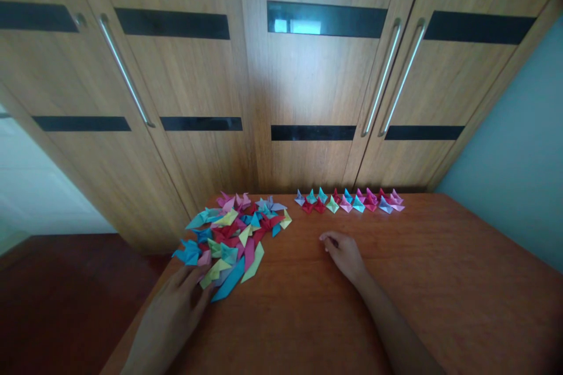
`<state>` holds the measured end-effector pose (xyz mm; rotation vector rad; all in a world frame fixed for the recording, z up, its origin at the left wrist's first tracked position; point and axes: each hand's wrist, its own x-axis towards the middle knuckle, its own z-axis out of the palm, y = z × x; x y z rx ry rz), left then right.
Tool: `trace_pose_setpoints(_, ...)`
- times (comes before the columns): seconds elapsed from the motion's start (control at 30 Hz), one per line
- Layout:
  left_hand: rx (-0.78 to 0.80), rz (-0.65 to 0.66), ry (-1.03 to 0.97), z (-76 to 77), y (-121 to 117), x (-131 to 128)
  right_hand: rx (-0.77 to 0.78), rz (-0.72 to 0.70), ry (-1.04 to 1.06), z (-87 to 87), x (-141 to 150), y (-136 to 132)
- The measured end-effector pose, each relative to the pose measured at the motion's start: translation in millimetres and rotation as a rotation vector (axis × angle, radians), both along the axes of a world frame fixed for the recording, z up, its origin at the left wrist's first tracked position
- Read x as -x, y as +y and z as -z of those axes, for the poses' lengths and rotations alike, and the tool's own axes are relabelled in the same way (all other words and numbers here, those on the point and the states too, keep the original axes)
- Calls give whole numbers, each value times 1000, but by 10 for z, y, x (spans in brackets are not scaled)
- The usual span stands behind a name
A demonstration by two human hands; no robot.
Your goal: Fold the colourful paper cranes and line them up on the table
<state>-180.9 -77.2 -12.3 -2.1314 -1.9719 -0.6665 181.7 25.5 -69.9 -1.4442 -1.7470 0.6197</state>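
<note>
A heap of folded paper cranes [226, 234] in pink, red, blue, green and yellow lies on the left of the table. My left hand [178, 302] is at the heap's near left edge, thumb apart from the fingers, its fingertips by a pink folded piece [204, 258] and a yellow-green one [214, 273]. I see nothing gripped in it. Flat, pointed pieces, among them a blue one [229, 281], stick out from the heap's near side. My right hand [343, 253] rests on the bare wood further right, fingers curled in, with nothing visible in them.
Small folded paper cranes [345, 205] stand in two rows along the table's back edge. Behind the brown wooden table [299, 316] rises a wooden wardrobe [303, 88] with long metal handles. A pale wall [519, 146] is at the right, and the dark floor shows at left.
</note>
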Motion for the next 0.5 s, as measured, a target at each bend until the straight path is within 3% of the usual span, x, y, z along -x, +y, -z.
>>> trace_pose_setpoints(0.13, 155, -29, 95, 33, 39, -38, -6, 0, 1, -2, 6, -6)
trace_pose_setpoints(0.3, 187, -87, 87, 7, 24, -89, -14, -7, -8, -10, 7, 0)
trace_pose_setpoints(0.4, 93, -111, -21, -27, 22, -87, -8, -11, -7, -32, 9, -7)
trace_pose_setpoints(0.5, 48, -108, -251, -104, 71, -155, -13, -19, 43, -78, 53, -34)
